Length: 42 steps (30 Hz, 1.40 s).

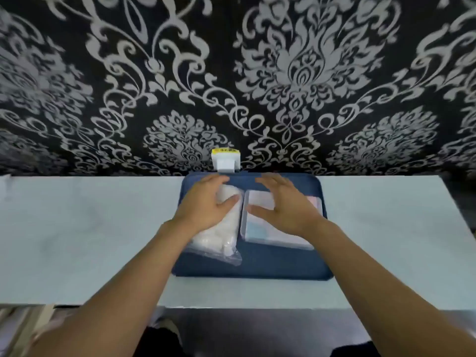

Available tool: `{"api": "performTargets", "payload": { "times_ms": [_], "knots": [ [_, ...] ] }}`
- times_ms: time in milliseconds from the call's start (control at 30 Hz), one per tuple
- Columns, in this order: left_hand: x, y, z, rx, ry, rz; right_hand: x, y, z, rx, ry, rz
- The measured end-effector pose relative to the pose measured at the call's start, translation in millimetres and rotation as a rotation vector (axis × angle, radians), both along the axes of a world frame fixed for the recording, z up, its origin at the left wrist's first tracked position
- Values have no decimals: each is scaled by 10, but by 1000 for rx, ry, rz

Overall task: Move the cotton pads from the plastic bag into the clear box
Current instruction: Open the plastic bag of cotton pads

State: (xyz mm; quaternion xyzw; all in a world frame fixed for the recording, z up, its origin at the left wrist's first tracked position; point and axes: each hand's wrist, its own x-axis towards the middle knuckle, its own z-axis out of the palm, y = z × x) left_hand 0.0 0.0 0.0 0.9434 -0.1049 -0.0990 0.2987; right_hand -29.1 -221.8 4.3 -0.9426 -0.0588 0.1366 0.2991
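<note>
Counter: pale, washed-out blue-grey, plain, no pattern. Tray at the counter's far edge, centre: dark navy blue, uniform. Plastic bag on the tray: clear film, contents white. Clear box just beside it: transparent, with pale blue and faint pink tints showing through. Small object at the far edge behind the tray: white body, yellow top bearing dark marks too small to read. Wall covering behind the counter: black ground, silver-grey damask pattern of floral medallions and scrolling vines.
</note>
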Motion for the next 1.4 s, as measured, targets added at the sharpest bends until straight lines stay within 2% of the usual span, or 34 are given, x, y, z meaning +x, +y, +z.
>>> {"api": "performTargets", "payload": {
  "times_ms": [100,267,433,600,700,767,833,900,1100,1233,1333,1400],
  "knots": [
    [2,-19,-421,137,-148,-123,-14,50,-387,-191,-225,80],
    [-27,-74,-634,139,-262,-74,-64,17,-549,-210,-318,82],
    [-24,-85,-686,73,-266,-16,-36,63,-586,-192,-362,92],
    [-26,44,-629,46,-212,33,-136,131,-530,-225,-552,169],
    [-197,135,-486,18,-172,35,-328,104,-462,-301,-457,234],
    [-345,179,-452,13,-11,16,-399,42,-547,-384,-383,232],
    [-496,198,-507,123,115,-38,-484,-22,-674,-416,-355,220],
    [-582,194,-578,196,85,-35,-566,-51,-732,-379,-377,224],
    [-702,135,-565,153,-31,94,-577,-201,-583,-388,-384,62],
    [-715,204,-490,239,43,102,-691,49,-414,-138,-521,129],
    [-662,235,-450,301,76,13,-834,517,-447,-315,-402,296],
    [-578,314,-500,260,23,-21,-836,741,-538,-468,-404,301]
  ]
}}
